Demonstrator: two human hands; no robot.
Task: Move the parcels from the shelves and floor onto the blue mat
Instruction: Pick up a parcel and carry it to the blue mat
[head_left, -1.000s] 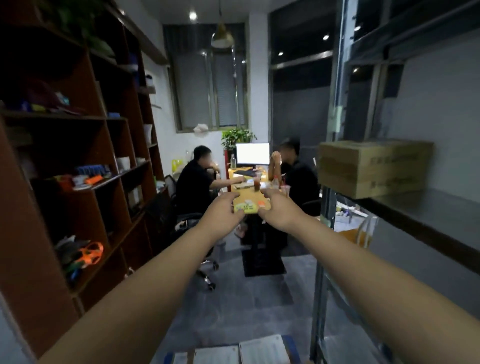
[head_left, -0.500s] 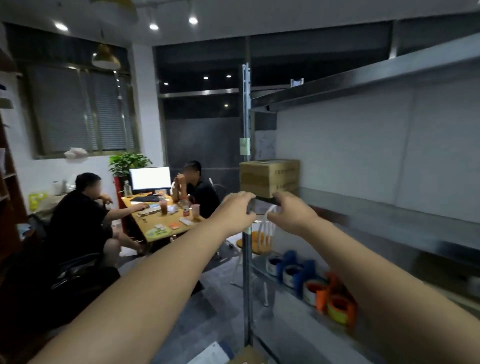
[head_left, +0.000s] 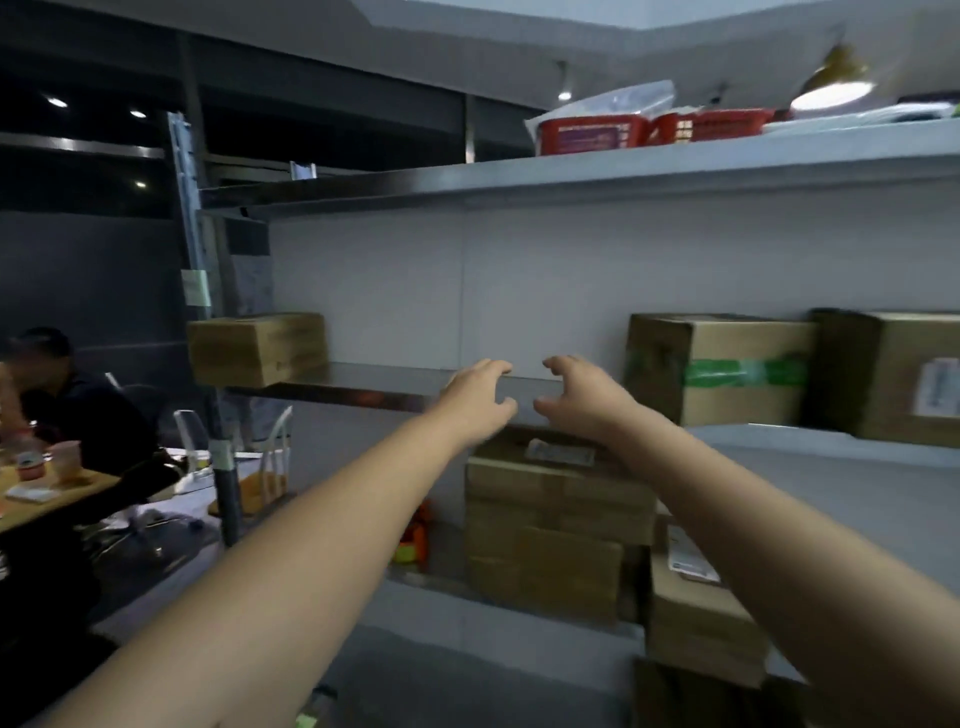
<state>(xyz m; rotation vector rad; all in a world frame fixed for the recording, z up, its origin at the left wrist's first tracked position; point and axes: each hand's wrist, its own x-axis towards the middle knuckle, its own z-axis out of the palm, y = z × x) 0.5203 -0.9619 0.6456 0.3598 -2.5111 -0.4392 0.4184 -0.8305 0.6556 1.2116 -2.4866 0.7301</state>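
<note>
I face a metal shelving unit (head_left: 519, 182). My left hand (head_left: 475, 397) and my right hand (head_left: 579, 397) are stretched out side by side before the middle shelf (head_left: 374, 382), fingers loosely curled, holding nothing. A small cardboard parcel (head_left: 257, 348) sits at that shelf's left end. To the right stand a parcel with green tape (head_left: 722, 366) and a labelled parcel (head_left: 893, 374). Below my hands a stack of cardboard parcels (head_left: 550, 525) rests on the lower shelf, with another labelled parcel (head_left: 696, 603) to its right. The blue mat is out of view.
Red packages (head_left: 644, 130) lie on the top shelf. A person in dark clothes (head_left: 67, 410) sits at a wooden table (head_left: 47, 493) on the left, cups on it. A white chair (head_left: 270, 467) stands beyond the shelf's steel post (head_left: 218, 415). Tape rolls (head_left: 413, 540) lie on the lower shelf.
My view has swung right, from the room and table to the shelves. Both arms stay stretched out in front; my hands now hover before the middle shelf and hold nothing.
</note>
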